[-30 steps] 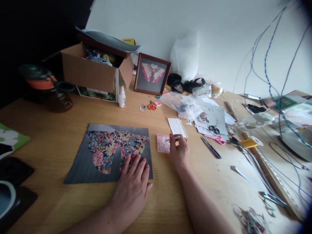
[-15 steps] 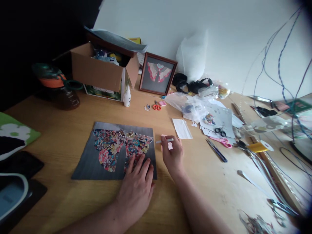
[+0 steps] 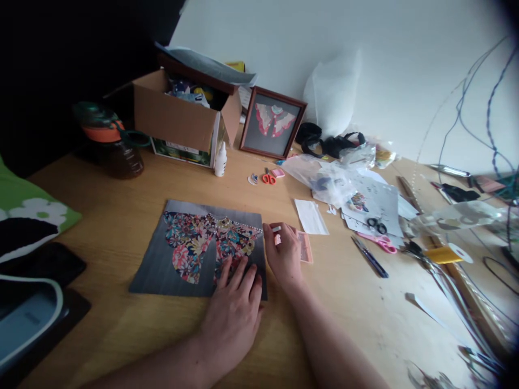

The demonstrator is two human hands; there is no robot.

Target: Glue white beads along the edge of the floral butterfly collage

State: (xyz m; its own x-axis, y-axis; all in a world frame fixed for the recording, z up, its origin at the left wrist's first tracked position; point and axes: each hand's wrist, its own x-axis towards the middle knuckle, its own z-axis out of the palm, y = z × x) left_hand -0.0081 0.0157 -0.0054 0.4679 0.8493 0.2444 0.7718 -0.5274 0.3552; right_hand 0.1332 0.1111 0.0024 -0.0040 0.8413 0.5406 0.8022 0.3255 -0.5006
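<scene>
My left hand lies flat, fingers spread, on the lower right of a dark grey sheet. On that sheet is a floral fabric cutout shaped like a collar or cape, with small pale beads along its upper edge. My right hand pinches a thin white pen-like tool at the sheet's right edge, close to the cutout's upper right corner. The tool's tip is hidden behind my fingers. Partly under the right hand is a small pink tray or card.
A framed collar piece, an open cardboard box, a white dropper bottle and orange-handled scissors stand or lie at the back. On the right are a white paper, a craft knife and pink scissors. A drink bottle stands at left.
My right hand has moved left with the tool, from over the small pink piece to the sheet's edge. My left hand stays on the sheet. The view has shifted slightly.
</scene>
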